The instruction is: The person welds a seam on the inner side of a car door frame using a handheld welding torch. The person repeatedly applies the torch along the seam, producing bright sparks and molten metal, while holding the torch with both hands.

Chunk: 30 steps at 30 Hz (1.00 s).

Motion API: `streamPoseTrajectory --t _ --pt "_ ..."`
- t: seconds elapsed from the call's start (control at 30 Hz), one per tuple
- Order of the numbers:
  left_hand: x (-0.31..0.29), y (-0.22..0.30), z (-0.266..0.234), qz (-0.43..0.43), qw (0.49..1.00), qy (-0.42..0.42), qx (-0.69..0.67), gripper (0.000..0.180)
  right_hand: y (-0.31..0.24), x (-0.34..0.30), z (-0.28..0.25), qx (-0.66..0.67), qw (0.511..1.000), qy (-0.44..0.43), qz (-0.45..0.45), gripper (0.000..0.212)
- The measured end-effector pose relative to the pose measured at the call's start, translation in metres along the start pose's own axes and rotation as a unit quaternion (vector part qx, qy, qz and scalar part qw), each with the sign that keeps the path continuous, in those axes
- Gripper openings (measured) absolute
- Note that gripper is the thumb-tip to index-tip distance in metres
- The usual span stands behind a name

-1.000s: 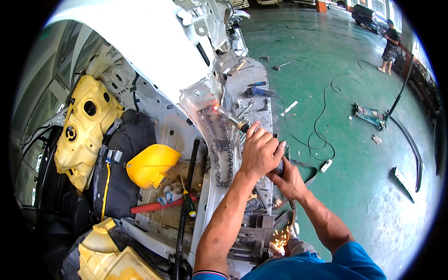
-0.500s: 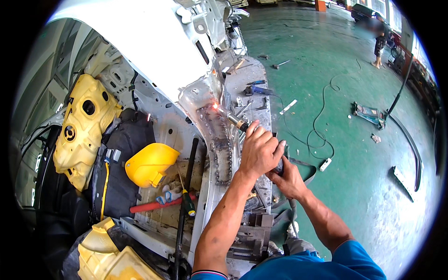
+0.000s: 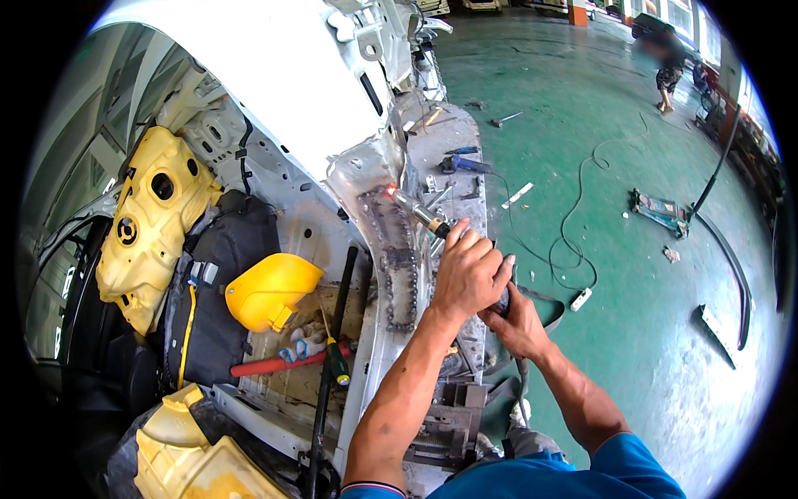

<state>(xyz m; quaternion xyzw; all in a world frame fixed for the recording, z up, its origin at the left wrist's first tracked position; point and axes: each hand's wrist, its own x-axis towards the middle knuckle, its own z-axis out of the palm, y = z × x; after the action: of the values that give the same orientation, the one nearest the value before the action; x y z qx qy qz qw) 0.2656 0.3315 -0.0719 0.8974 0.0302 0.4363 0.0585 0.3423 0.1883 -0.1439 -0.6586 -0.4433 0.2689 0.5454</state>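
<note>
A welding torch (image 3: 429, 219) reaches up-left from my hands, its metal nozzle at a car body's bare-metal sill. A small red glow sits on the metal right at the nozzle. My left hand (image 3: 470, 276) is wrapped over the torch behind its neck. Below and to the right, my right hand (image 3: 519, 326) grips the torch's dark rear handle. Down the sill runs a metal patch (image 3: 397, 270) edged with a row of dark weld spots. Whether the nozzle touches the metal, I cannot tell.
A yellow welding mask (image 3: 273, 291), a screwdriver (image 3: 337, 362), a glove (image 3: 306, 343) and a red bar (image 3: 270, 363) lie inside the car body. An angle grinder (image 3: 467, 164) rests on the grey platform. A cable (image 3: 565, 224) and a floor jack (image 3: 661, 209) are on the green floor; a person stands far off.
The bright orange glow at the nozzle has shrunk to a small red spot. The view has shifted slightly. Both hands keep their hold on the torch, and the distant person has changed stance.
</note>
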Motion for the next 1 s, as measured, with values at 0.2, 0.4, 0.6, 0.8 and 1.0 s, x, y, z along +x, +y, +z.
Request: streamPoseTrajectory --t 0.2,0.4,0.6,0.8,1.0 --pt "0.000 0.001 0.000 -0.008 1.000 -0.006 0.002 0.031 -0.006 0.000 -0.001 -0.006 1.000 -0.004 0.017 0.047" --pt "0.000 0.000 0.000 -0.007 1.000 0.000 0.002 0.031 -0.009 0.000 -0.002 0.007 1.000 -0.009 0.017 0.045" --pt "0.002 0.000 0.000 -0.006 1.000 0.001 0.001 0.031 -0.012 0.000 -0.003 0.001 1.000 -0.006 0.012 0.042" --pt "0.002 0.000 0.001 -0.006 1.000 0.007 0.010 0.030 -0.006 0.001 -0.002 0.005 1.000 -0.006 0.013 0.047" --pt "0.002 0.001 0.003 -0.008 1.000 0.011 0.004 0.030 -0.008 0.001 -0.003 -0.011 1.000 -0.001 0.026 0.049"
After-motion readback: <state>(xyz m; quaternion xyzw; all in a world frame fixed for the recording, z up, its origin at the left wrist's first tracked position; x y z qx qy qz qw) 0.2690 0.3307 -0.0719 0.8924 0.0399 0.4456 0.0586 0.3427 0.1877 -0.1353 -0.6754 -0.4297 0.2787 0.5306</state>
